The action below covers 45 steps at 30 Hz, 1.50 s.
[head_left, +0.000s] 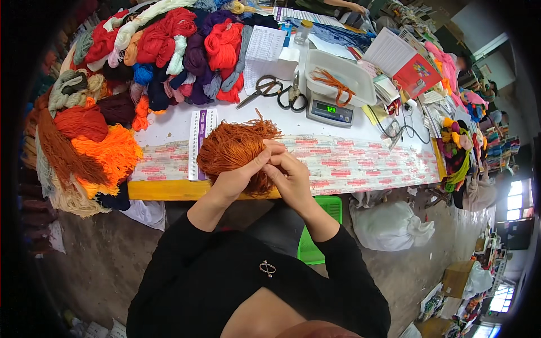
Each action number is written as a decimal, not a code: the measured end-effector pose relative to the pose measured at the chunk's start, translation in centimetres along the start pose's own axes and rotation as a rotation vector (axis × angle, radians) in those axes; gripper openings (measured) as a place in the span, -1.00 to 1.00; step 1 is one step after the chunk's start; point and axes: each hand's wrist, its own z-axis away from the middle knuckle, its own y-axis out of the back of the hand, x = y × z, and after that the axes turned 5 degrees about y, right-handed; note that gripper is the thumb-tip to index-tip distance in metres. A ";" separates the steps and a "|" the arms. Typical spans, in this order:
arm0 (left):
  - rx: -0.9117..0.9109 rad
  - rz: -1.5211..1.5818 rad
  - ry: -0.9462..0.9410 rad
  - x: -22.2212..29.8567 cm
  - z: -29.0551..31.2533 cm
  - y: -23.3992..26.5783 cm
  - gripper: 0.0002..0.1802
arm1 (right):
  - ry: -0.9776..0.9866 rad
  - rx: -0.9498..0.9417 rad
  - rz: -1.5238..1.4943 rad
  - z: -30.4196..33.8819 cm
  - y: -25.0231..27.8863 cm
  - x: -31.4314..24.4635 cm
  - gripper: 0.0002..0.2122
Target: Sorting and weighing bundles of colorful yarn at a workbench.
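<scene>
A bundle of rust-orange yarn (pixel 228 147) is held up over the front edge of the table, its loose ends sticking out at the top right. My left hand (pixel 243 172) grips the bundle from its near side. Against the bundle's right side, my right hand (pixel 290 176) has its fingers bent and pinched together close to the left fingertips. What lies between those fingertips is too small to tell. Behind the bundle, a white-and-purple punched card strip (pixel 202 127) lies on the table.
Two pairs of scissors, one (pixel 262 90) left of the other (pixel 292 98), lie beyond my hands. A digital scale (pixel 329 112) carries a clear plastic tub (pixel 360 93) with orange yarn strands. Coloured yarn hanks (pixel 169 36) pile up leftward. A green plastic stool (pixel 320 242) stands below the table edge.
</scene>
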 end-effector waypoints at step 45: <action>0.034 0.401 0.170 0.9 0.0 0.1 -0.59 | -0.236 0.097 -0.578 1.6 1.1 0.9 -0.81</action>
